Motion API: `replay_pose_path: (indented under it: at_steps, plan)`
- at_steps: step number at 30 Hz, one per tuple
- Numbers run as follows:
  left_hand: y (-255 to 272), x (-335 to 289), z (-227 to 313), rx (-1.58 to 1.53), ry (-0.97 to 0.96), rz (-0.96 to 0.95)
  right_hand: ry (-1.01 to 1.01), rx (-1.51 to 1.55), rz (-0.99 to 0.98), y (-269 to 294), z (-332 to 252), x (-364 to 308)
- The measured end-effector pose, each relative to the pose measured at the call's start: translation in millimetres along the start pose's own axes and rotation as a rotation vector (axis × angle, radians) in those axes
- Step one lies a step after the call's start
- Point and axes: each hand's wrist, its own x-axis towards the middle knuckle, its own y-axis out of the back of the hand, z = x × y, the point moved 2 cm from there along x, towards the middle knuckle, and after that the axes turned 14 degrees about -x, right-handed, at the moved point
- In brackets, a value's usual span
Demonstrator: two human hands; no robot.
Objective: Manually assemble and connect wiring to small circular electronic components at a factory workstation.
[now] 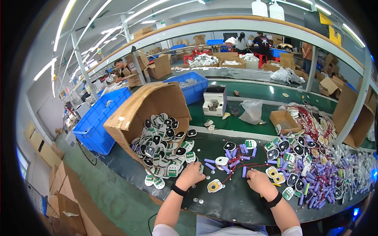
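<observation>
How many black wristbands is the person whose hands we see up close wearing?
2. One black wristband is on the wrist of the left hand; the other wristband is on the wrist of the right hand. Both show plainly.

The left hand (pixel 190 177) partly covered a part (pixel 201 169), so its grip could not be told. The right hand (pixel 262 183) hid its own palm and anything within. The lower edge cut off the left sleeve (pixel 165 230). Heaped pieces (pixel 160 139) concealed the carton's (pixel 147 100) floor. The bag's (pixel 251 112) contents were too blurred to identify.
</observation>
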Motion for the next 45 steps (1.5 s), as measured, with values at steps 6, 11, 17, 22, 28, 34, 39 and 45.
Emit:
replay_pose_path:
  at_steps: [6,11,17,22,28,34,39,45]
  plan:
    - [10.3,9.0,-6.9,-0.223,-0.062,0.085,-0.122,0.042,0.11,45.4,19.0,-23.6]
    - [10.3,0.2,68.7,-0.963,-0.027,0.035,-0.23,-0.048,-0.018,36.0,49.7,-35.8]
    - [-28.8,14.4,141.8,-1.889,0.232,-0.59,-0.259,-0.039,-0.065,35.6,52.3,-34.4]
    - [-68.4,32.1,153.8,-2.335,0.486,-0.877,-0.252,0.021,0.104,36.1,59.9,-26.8]
    - [-96.2,41.3,135.4,-2.288,0.482,-0.897,-0.076,-0.005,0.285,15.9,47.0,4.1]
    - [-83.8,45.2,114.2,-2.421,0.295,-0.782,-0.115,-0.171,0.174,-11.9,57.4,10.6]
    - [-84.3,46.6,115.9,-2.346,0.255,-0.564,-0.107,0.096,0.497,30.8,54.5,1.2]
    - [-102.8,43.0,108.1,-2.155,0.446,-0.558,-0.349,0.803,0.207,48.0,68.2,-16.1]
